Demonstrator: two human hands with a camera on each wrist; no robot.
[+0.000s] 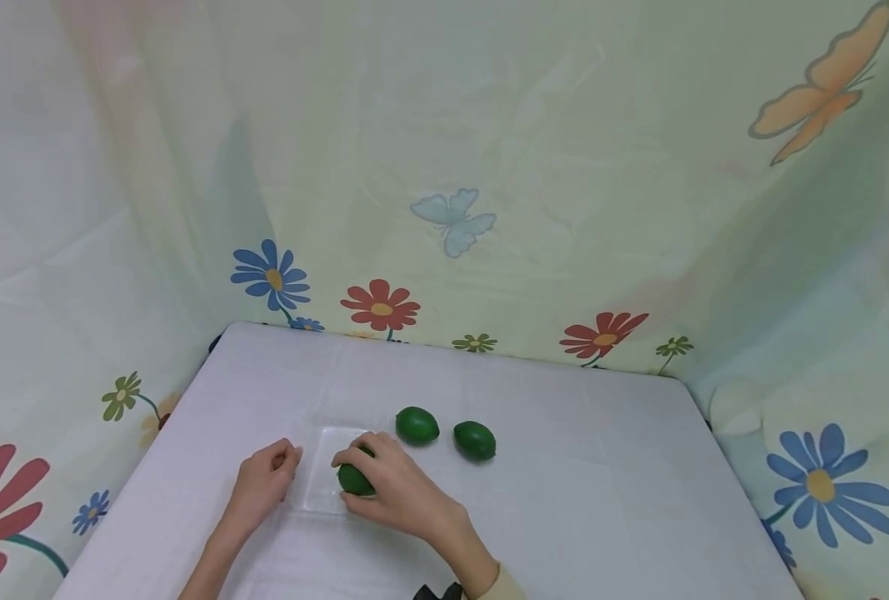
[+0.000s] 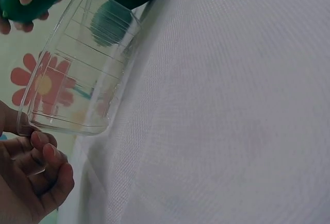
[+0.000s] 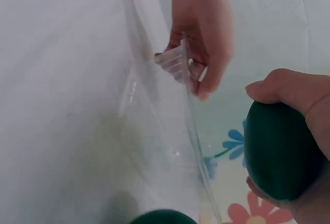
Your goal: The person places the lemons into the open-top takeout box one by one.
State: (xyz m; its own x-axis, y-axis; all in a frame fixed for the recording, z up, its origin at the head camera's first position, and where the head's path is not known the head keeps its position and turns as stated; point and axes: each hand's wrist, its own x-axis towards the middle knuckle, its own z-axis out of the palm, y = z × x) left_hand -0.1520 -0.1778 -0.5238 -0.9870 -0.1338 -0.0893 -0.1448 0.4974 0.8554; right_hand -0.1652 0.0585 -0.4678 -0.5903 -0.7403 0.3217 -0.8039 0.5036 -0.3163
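A clear plastic box stands on the white tabletop, its ribbed wall showing in the left wrist view. My left hand pinches the box's rim at its left side, thumb against curled fingers. Above the box, my right hand grips a dark green lime, thumb on one side and fingers on the other. Two more limes lie on the table beyond and to the right of the box: a nearer one and another farther right, apart from each other.
White cloth covers the table. A curtain printed with flowers and butterflies hangs behind the table and along both sides. A small black object shows at the bottom edge, near the right sleeve.
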